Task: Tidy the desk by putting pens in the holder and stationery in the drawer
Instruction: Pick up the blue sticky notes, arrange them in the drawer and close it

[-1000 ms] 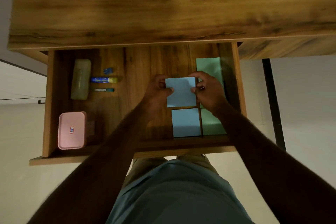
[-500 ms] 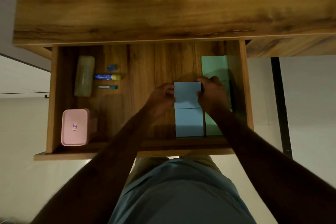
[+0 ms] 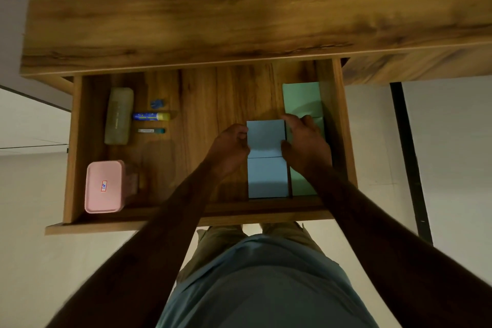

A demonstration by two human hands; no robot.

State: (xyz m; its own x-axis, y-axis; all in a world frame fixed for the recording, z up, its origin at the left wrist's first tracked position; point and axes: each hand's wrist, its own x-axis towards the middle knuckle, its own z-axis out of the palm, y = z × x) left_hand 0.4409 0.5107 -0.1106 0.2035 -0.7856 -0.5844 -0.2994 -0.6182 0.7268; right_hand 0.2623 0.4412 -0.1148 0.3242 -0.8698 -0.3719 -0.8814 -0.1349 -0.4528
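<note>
Blue sticky-note pad (image 3: 265, 138), the stationery in hand, sits low in the open drawer (image 3: 71, 146), right of its middle, directly behind a second blue pad (image 3: 267, 178) that lies against the drawer's front wall. The left hand (image 3: 231, 149) pinches its left edge and the right hand (image 3: 303, 144) its right edge, fingers curled closed on the pad; whether it already rests on the drawer floor cannot be told. Green pads (image 3: 302, 98) run along the right wall, just beside the blue ones and partly under the right hand.

Most of the sorting looks done: the worktop (image 3: 239, 8) shows bare wood in this view, and no pen holder is visible, so the pens cannot be judged. What remains seems to be letting go and shutting the drawer.

On the drawer's left lie a pale green case (image 3: 119, 116), a blue-and-yellow glue stick (image 3: 151, 116), a small blue clip (image 3: 157, 103), a small teal-capped tube (image 3: 151, 130) and a pink box (image 3: 104, 186), all well apart from the hands. Nothing blocks the pad.
</note>
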